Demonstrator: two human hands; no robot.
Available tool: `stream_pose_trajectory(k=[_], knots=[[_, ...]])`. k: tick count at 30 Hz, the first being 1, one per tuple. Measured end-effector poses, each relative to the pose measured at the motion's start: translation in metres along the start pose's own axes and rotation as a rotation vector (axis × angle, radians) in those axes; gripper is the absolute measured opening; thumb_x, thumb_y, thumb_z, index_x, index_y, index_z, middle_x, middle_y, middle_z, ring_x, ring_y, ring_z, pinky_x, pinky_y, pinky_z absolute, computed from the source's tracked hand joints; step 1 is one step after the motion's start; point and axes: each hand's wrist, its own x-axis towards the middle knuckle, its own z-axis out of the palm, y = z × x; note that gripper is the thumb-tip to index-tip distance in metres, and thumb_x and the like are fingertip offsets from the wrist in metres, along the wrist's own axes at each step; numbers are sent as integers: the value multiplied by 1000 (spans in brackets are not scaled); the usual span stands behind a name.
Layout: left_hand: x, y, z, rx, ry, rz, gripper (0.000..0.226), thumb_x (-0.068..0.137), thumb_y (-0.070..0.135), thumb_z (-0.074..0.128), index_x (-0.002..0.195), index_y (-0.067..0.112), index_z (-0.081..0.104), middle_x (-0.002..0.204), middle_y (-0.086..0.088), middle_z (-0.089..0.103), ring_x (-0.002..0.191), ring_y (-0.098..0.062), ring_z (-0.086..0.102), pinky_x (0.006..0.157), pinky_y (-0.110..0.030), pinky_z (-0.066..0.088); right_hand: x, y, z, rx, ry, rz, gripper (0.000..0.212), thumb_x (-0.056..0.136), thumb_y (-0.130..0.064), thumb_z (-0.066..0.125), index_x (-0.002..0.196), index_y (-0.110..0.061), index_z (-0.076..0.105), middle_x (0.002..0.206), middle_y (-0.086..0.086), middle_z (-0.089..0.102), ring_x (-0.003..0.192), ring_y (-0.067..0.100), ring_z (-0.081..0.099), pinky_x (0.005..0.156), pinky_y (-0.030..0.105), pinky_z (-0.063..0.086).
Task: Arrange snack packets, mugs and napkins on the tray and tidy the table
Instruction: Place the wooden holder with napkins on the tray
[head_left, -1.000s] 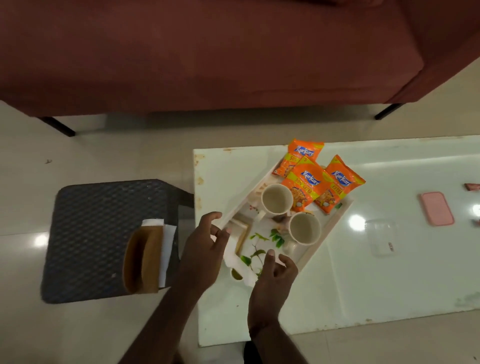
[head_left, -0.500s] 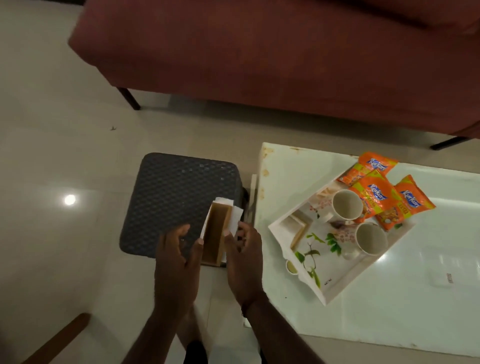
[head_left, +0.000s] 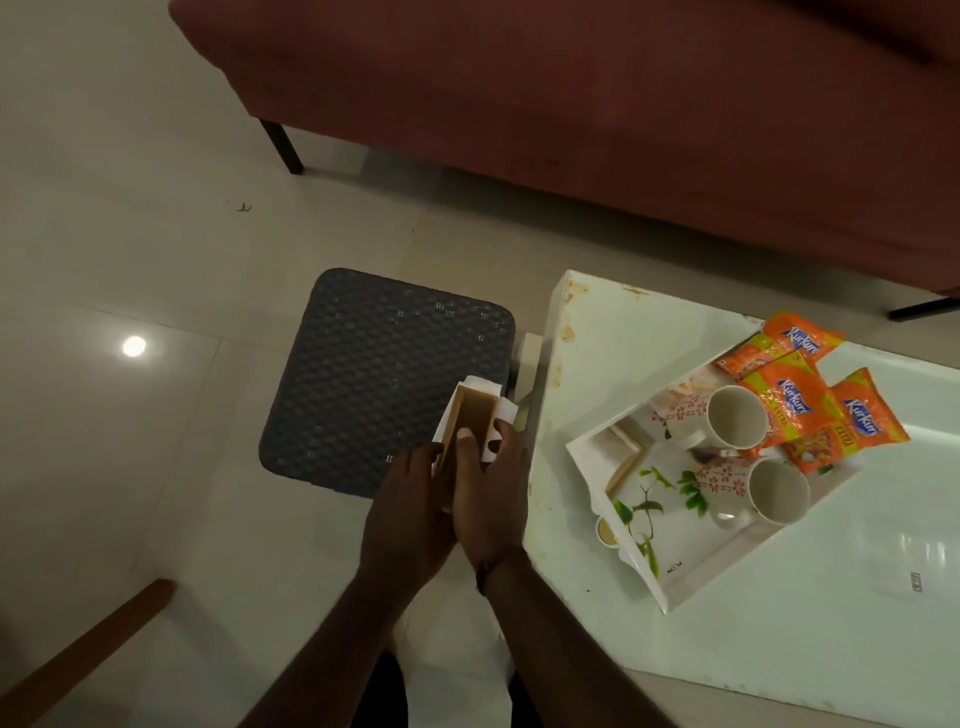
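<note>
Three orange snack packets (head_left: 810, 395), each printed with the brand "Kurkure" in white on a blue patch, lie overlapping at the far end of the tray (head_left: 691, 582), well to the right of both hands. Smaller print on the packets is not legible. Two pale mugs (head_left: 737, 418) with a red flower pattern lie on their sides on the tray, just left of the packets, mouths facing the camera. The tray is white with a green leaf print; a short dark marking near its near edge is too small to read. It rests on the white table (head_left: 857, 597), right of the hands.

One wooden napkin holder (head_left: 475, 415), with white napkins (head_left: 501, 410) showing at its top and sides, stands at the near right edge of the dark woven stool (head_left: 384, 374). The left hand (head_left: 410, 514) is closed against the holder's left side; the right hand (head_left: 488, 499) grips the right side, fingers pressed on the napkins. Both hands grasp the holder between them. Whether it is lifted clear of the stool cannot be told.

One small round object (head_left: 605, 531) sits on the table touching the tray's near left corner. A maroon sofa (head_left: 571, 104) stands beyond the hands.
</note>
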Motion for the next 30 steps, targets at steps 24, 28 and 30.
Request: stream_pose_trajectory(k=[24, 28, 30], knots=[[8, 8, 7, -97, 139, -107, 62, 79, 41, 71, 133, 18, 51, 129, -1, 58, 121, -13, 53, 98, -33, 47, 81, -9, -118, -457, -402, -686, 41, 95, -12, 60, 136, -17, 55, 139, 2, 57, 128, 16, 52, 111, 24, 35], [22, 22, 16, -74, 57, 95, 63, 81, 31, 74, 136, 16, 49, 137, -3, 55, 127, -3, 42, 106, -18, 32, 52, 33, -149, -305, -205, -587, 38, 93, -16, 65, 129, -22, 56, 131, -8, 57, 116, 3, 54, 101, 28, 49], [33, 35, 26, -106, 5, 192, 59, 84, 32, 69, 137, 13, 49, 139, -3, 56, 129, 1, 41, 110, -11, 29, 39, 56, -162, -283, -100, -487, 41, 91, -22, 68, 129, -24, 55, 131, -10, 55, 113, 3, 56, 96, 27, 53]])
